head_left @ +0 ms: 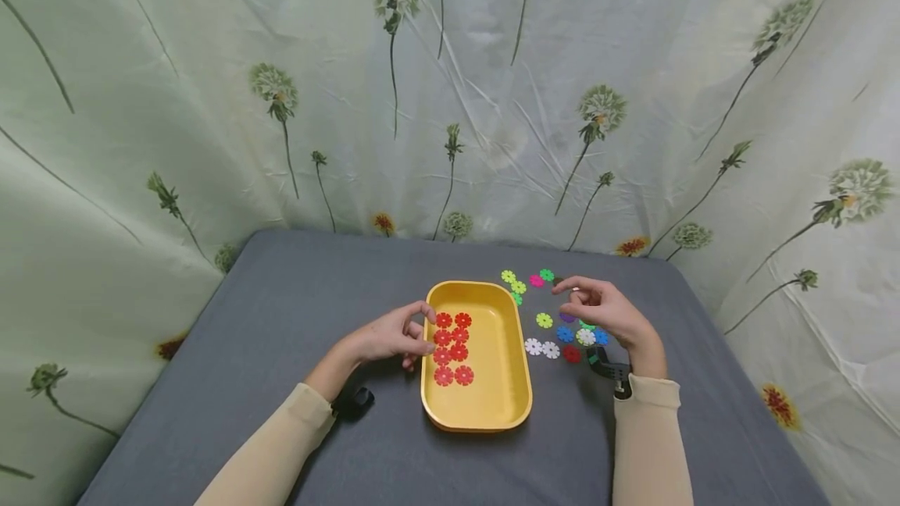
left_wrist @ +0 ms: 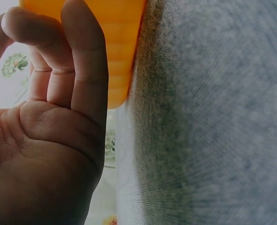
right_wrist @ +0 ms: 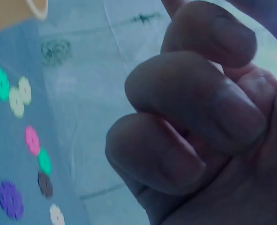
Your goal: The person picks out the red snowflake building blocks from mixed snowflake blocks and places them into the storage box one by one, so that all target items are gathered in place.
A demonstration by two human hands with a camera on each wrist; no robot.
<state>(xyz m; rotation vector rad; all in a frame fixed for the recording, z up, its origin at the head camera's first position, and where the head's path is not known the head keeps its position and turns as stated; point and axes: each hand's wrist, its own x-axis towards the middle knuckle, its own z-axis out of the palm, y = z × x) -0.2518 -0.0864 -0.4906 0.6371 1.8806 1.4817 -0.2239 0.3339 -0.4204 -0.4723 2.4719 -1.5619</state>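
My left hand (head_left: pixel 390 336) is at the left rim of a yellow tray (head_left: pixel 501 381), index finger and thumb apart over the edge. In the left wrist view, its other fingers bend loosely beside the tray's outer wall (left_wrist: pixel 122 56). Several red flower-shaped discs (head_left: pixel 444 356) lie in two columns along the tray's left side. Over the loose discs to the right hovers my right hand (head_left: pixel 610 317), thumb and index finger spread with nothing between them. Its remaining fingers (right_wrist: pixel 190 98) curl toward the palm. Near the index fingertip is a dark brown disc (right_wrist: pixel 45 183).
Right of the tray, yellow discs (head_left: pixel 544 320), white discs (head_left: pixel 551 350), a red disc (head_left: pixel 573 354), blue discs (head_left: pixel 565 334) and a pink disc (head_left: pixel 536 280) lie scattered on the grey cloth (head_left: pixel 337 272). A flower-patterned curtain (head_left: pixel 337 100) hangs behind the table.
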